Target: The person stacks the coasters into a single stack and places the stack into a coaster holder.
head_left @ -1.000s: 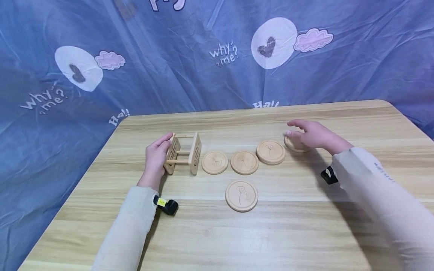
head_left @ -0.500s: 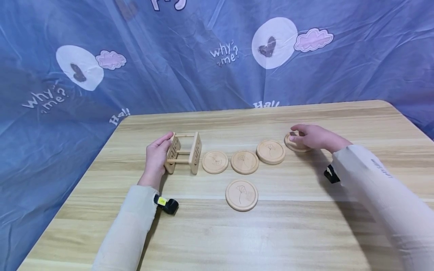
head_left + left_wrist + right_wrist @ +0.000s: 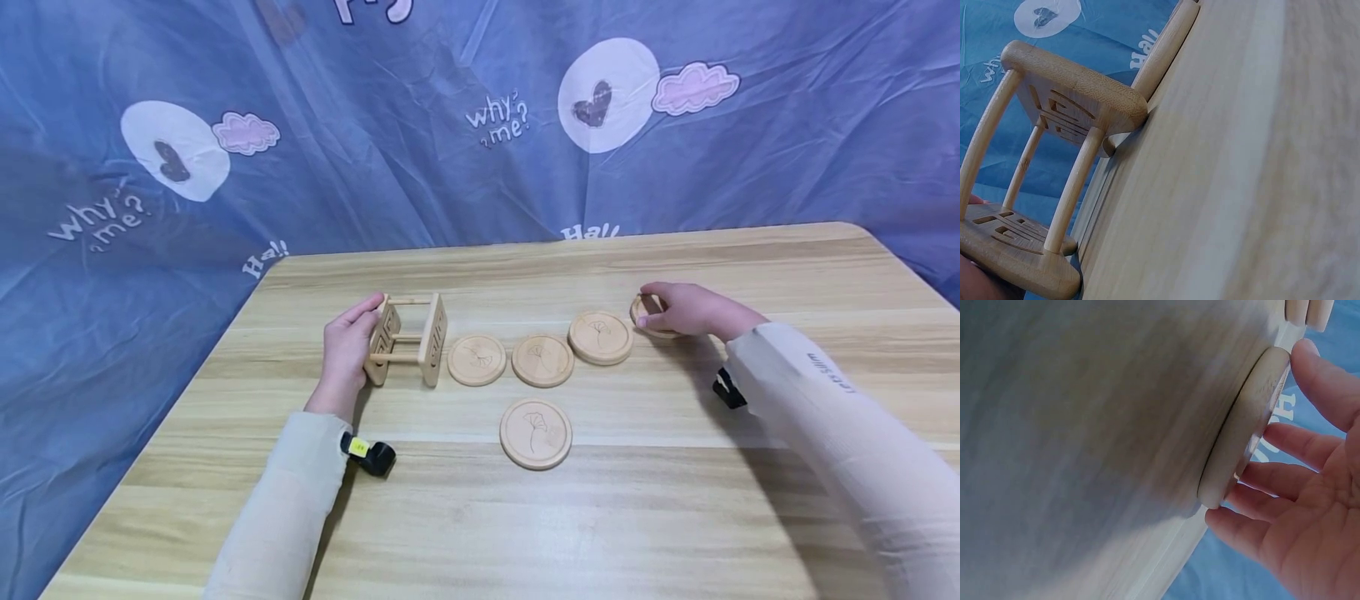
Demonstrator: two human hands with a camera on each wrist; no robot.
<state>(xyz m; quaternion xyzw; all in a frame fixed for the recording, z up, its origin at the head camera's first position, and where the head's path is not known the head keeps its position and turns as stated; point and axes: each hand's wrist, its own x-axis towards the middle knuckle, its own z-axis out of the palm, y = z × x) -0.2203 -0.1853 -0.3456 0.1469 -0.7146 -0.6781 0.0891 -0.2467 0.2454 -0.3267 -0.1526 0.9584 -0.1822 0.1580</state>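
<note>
My left hand (image 3: 343,354) grips the near-left side panel of a wooden coaster holder (image 3: 432,340), which stands on the table with its two carved panels joined by thin rods. The left wrist view shows the holder (image 3: 1079,81) close up, with nothing between the panels. At the right, my right hand (image 3: 693,308) holds a round wooden coaster (image 3: 639,312) lying on the table. Seen from the right wrist, the thumb is at one end of this coaster (image 3: 1241,434) and the fingers reach over its face to the other end.
Between the hands lie more coasters with a leaf engraving: one (image 3: 477,361) beside the holder, another (image 3: 542,361), and a thicker-looking one (image 3: 600,337), perhaps stacked. Nearer the front is a further coaster (image 3: 536,434). A blue printed cloth (image 3: 420,150) hangs behind the wooden table (image 3: 480,533).
My right hand has come down onto the far-right coaster, its thumb and fingers settling around it. The left hand and the holder have stayed in place.
</note>
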